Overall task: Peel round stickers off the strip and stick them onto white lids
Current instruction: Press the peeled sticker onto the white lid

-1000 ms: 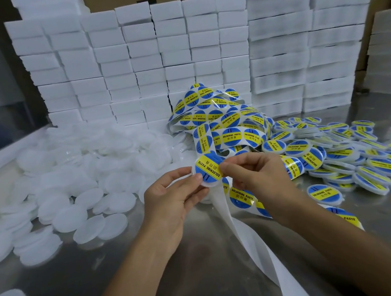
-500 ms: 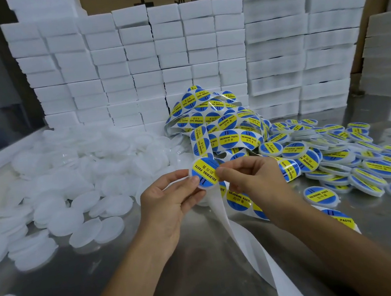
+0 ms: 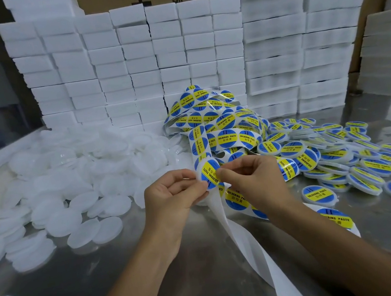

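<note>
A: Sticker (image 3: 209,174), round, blue with a yellow band, up off the table between both hands, face toward the camera. The band and its print run steeply, upper left to lower right.

B: On a lid yet?

A: A white disc edge shows behind its upper left, so it looks laid over a lid (image 3: 199,170). How well it is pressed flat, I cannot tell.

B: Grips?

A: Left hand (image 3: 171,197) pinches at the sticker's left edge, thumb and forefinger curled onto it and the lid rim. Right hand (image 3: 250,177) pinches at the right edge, fingertips (image 3: 221,175) touching the sticker face. Both clamped on it, neither slack.

B: So which way does it lie from each grip?

A: Dead between them. Right of the left pinch, left of the right pinch. Both hands equally near. My read: the next move is smoothing it down across the face, and the left hand would need to hold the lid steady for that.

B: And the strip?

A: Strip (image 3: 236,220) hangs from just under the hands, bare white backing trailing down toward the camera, stickers remaining on the part beneath the right hand. It feeds from the tangled heap (image 3: 213,122) behind.

B: Surroundings?

A: Plain lids (image 3: 72,182) piled to the left, done lids (image 3: 339,158) spread to the right, so the finished one likely goes right. Metal table (image 3: 122,274) under all. White blocks (image 3: 140,62) stacked along the back.
</note>
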`<state>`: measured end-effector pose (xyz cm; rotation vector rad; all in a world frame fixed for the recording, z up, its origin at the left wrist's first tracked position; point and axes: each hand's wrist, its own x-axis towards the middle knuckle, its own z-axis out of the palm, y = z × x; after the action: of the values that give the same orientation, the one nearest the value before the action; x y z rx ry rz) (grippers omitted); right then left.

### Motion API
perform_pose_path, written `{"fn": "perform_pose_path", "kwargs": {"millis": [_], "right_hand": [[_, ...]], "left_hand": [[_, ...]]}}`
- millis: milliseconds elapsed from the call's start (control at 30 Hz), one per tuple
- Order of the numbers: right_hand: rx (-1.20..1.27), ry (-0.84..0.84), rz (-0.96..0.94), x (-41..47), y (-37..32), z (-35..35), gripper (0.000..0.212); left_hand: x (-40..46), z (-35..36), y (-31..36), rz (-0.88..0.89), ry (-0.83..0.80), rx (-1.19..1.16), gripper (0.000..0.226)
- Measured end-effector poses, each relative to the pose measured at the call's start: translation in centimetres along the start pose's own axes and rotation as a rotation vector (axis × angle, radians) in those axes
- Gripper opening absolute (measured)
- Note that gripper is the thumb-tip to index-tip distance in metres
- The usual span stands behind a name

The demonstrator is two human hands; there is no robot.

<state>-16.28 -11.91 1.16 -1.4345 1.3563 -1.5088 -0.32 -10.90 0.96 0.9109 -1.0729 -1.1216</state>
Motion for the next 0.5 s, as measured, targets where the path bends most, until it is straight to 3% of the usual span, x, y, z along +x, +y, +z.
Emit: {"fn": "perform_pose_path", "kwargs": {"millis": [100,233,300,400,500], "right_hand": [[-0.165,0.069,-0.111,-0.08,0.5,0.19,0.005],[-0.215,0.146,-0.194,-0.31,0.88,0.44,0.036],[-0.159,0.073,-0.206,-0.27,0.89,0.29,0.045],[-0.024,-0.111,-0.231,-0.6,0.77,0.67,0.038],[0.056,-0.091,-0.255,-0.39,0.59,0.86,0.017]], "left_hand": [[-0.11,-0.04,-0.15,-0.009,-0.033,0.008,0.027],[-0.03,-0.09,0.0,-0.054,-0.049,-0.121,0.02],[0.09,-0.1,0.02,-0.08,-0.062,-0.207,0.022],[-0.01,0.1,-0.02,-0.093,-0.123,-0.263,0.018],[0.02,0.0,0.01,-0.094,-0.135,-0.29,0.016]]}}
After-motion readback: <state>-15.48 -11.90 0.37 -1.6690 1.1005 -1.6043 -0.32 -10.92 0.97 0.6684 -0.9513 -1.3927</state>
